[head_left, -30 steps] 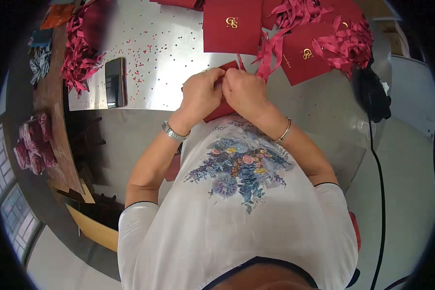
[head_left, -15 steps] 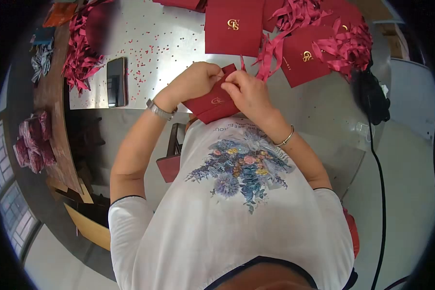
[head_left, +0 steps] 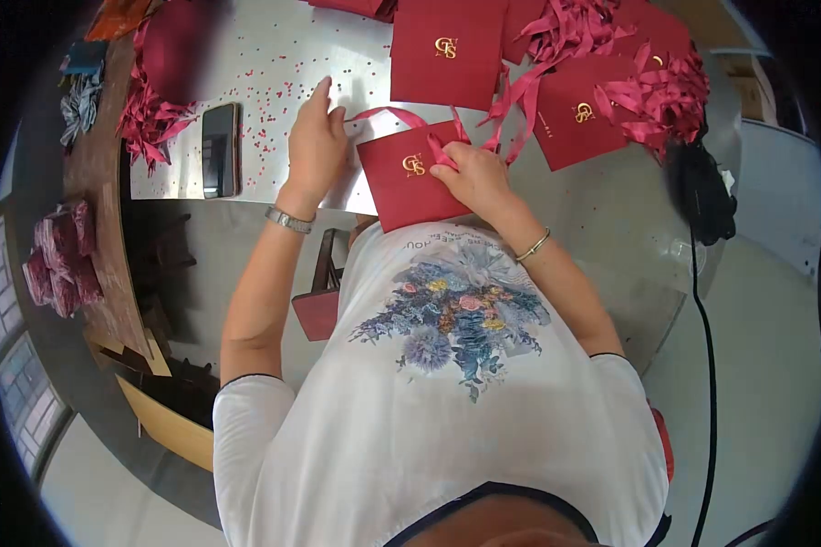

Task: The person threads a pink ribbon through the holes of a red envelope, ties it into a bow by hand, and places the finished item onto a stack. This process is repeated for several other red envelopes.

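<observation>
A red paper gift bag (head_left: 397, 196) with a gold monogram lies flat at the table's near edge, against my shirt. My right hand (head_left: 476, 178) is closed at its upper right, with a pink-red ribbon (head_left: 440, 150) pinched between thumb and fingers. Part of that ribbon arches over the bag's top edge toward the left. My left hand (head_left: 317, 137) is just left of the bag, its fingers stretched out and holding nothing; a small gap separates it from the ribbon's left end.
Beyond the bag are more red bags (head_left: 447, 55) and heaped ribbons (head_left: 652, 100). On the left, a phone (head_left: 220, 150) sits beside scattered red paper dots and another ribbon bundle (head_left: 150, 128). A black cable (head_left: 710, 365) hangs down at the right.
My left hand has let go of the bag's top and moved left, its fingers opening. The bag now lies flatter with its front showing. My right hand has moved slightly right and down.
</observation>
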Demonstrator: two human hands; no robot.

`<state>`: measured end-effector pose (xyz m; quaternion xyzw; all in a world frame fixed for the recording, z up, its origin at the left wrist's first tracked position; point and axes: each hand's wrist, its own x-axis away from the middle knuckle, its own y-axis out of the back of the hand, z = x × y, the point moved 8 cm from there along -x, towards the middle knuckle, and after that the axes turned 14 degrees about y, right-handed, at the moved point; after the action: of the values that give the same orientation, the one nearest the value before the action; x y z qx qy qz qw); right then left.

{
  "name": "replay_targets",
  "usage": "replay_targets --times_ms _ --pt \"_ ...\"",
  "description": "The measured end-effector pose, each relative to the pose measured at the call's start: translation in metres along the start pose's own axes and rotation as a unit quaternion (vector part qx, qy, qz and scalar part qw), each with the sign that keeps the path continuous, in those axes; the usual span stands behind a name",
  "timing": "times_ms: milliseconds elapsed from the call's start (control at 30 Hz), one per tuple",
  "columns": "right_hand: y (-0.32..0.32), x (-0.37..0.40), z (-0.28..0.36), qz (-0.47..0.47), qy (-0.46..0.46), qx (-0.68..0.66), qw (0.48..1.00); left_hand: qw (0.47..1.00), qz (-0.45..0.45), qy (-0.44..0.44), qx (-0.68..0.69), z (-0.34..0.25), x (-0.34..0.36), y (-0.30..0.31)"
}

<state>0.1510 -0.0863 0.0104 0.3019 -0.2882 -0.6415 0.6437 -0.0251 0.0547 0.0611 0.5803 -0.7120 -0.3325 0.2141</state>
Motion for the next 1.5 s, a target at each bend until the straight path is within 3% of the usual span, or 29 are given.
replay_targets --times_ms 33,100,133,233,467,533,567,633,767,867,933,967,1033,1167,1233,1300,1500 --pt "0.000 -0.001 0.001 0.008 0.010 0.013 1.000 0.999 0.008 0.007 -0.049 -0.015 0.006 0.003" --pt "0.002 -0.001 0.001 0.015 0.004 0.019 1.000 0.983 0.067 -0.103 -0.135 -0.030 0.021 -0.015" --pt "0.003 -0.001 0.001 0.022 -0.002 0.023 0.999 0.981 0.116 -0.112 -0.111 -0.029 0.028 -0.028" --pt "0.012 0.001 0.008 0.051 0.020 0.034 0.998 0.974 0.186 -0.061 -0.112 -0.016 0.030 -0.049" --pt "0.111 0.046 0.046 -0.012 0.033 -0.010 0.999 0.979 0.177 -0.070 -0.070 -0.019 0.030 -0.035" --pt "0.115 0.068 0.038 0.076 -0.100 -0.224 0.966 0.978 0.191 -0.053 -0.068 -0.019 0.030 -0.035" --pt "0.118 0.072 0.033 0.076 -0.100 -0.224 0.966 0.978 0.191 -0.053 -0.068 -0.021 0.030 -0.034" --pt "0.128 0.071 0.048 0.025 0.029 -0.300 0.953 0.976 0.197 -0.049 -0.075 -0.024 0.030 -0.032" --pt "0.116 0.059 0.073 -0.036 0.042 -0.420 0.906 0.964 0.264 -0.028 -0.033 -0.019 0.027 -0.035" --pt "0.101 0.048 0.077 -0.048 0.014 -0.412 0.910 0.939 0.330 0.071 0.068 -0.003 0.025 -0.034" --pt "0.099 0.035 0.092 -0.019 0.061 -0.236 0.970 0.919 0.368 0.119 0.070 0.011 0.025 -0.039" --pt "0.089 0.028 0.092 -0.014 0.063 -0.238 0.969 0.895 0.409 0.161 0.075 0.019 0.029 -0.044" --pt "0.076 0.012 0.105 -0.062 0.185 -0.070 0.978 0.892 0.417 0.164 0.063 0.020 0.031 -0.041" --pt "0.032 -0.010 0.098 -0.095 0.203 -0.022 0.974 0.886 0.429 0.157 0.085 0.031 0.040 -0.046" --pt "0.008 -0.015 0.090 -0.073 0.183 -0.026 0.980 0.879 0.429 0.174 0.116 0.035 0.044 -0.047" --pt "-0.015 -0.021 0.073 -0.008 0.096 -0.022 0.995 0.882 0.411 0.178 0.148 0.036 0.046 -0.044" --pt "-0.019 -0.034 0.061 -0.009 0.036 0.015 0.999 0.889 0.388 0.191 0.154 0.032 0.052 -0.041"
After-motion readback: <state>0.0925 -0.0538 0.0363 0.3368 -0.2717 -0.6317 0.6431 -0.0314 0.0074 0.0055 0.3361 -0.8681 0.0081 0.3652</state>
